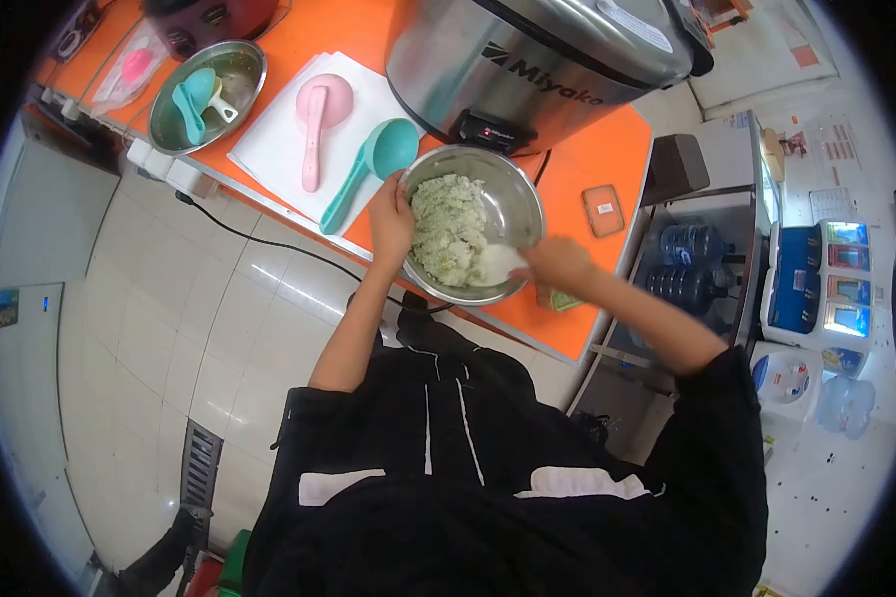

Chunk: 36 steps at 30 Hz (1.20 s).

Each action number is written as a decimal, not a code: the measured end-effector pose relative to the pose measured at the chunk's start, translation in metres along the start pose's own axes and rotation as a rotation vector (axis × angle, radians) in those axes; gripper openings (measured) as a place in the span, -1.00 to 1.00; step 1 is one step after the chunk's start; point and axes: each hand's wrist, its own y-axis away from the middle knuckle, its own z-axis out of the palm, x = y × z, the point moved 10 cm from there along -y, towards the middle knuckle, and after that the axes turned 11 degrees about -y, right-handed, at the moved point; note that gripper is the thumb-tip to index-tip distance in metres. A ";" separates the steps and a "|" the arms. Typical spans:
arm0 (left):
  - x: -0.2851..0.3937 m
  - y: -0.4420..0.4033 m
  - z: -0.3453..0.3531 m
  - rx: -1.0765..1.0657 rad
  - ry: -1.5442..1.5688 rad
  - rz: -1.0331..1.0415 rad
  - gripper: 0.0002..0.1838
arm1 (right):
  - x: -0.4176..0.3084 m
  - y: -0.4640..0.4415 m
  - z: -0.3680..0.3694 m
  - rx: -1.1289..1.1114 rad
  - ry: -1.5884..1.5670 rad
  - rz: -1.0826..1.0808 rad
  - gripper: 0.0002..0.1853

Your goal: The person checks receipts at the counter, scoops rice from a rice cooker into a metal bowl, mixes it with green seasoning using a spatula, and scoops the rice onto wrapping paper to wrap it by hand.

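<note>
Evidently a mixing step, seen from above: a steel bowl (516,199) stands near the front edge of the orange counter (560,191), just below the rice cooker (538,75), and holds a pale green, crumbly mass (446,221) heaped toward its left side. The left hand (392,221) has its grip closed over the left part of the rim, steadying the vessel. The right hand (560,269) is closed about the handle of a white paddle (498,266), whose blade lies inside the bowl at the lower right, against the mass; both hand and blade are blurred, so the exact finger placement cannot be told. A teal ladle (392,149) and a pink ladle (324,102) rest on a white sheet (271,144) to the left, apart from the work.

Good practice here probably calls for a firm left grip, since the bowl sits close to the edge and a hard push could shift it. Strokes are best kept low and folding, from the bare right wall under the heap, so that paler and greener portions blend without being crushed. Slow turns near the rim should limit spillage.
</note>
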 end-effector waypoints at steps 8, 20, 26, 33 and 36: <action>-0.051 0.007 0.030 -0.114 0.568 -0.349 -0.67 | -0.016 -0.050 0.036 -0.387 -0.994 0.024 -0.42; -0.021 0.006 0.010 -0.080 0.140 -0.214 -0.69 | 0.026 -0.040 -0.048 0.423 -0.720 0.017 -0.60; -0.003 0.014 -0.009 0.088 0.057 -0.063 -0.76 | -0.050 -0.028 0.034 0.484 -0.448 0.306 -0.62; 0.001 0.013 -0.008 0.093 0.074 -0.027 -0.75 | -0.046 -0.031 -0.005 0.364 -0.253 0.064 -0.53; 0.003 0.013 -0.010 0.081 0.073 -0.041 -0.74 | -0.046 -0.008 -0.032 0.177 -0.175 -0.045 -0.60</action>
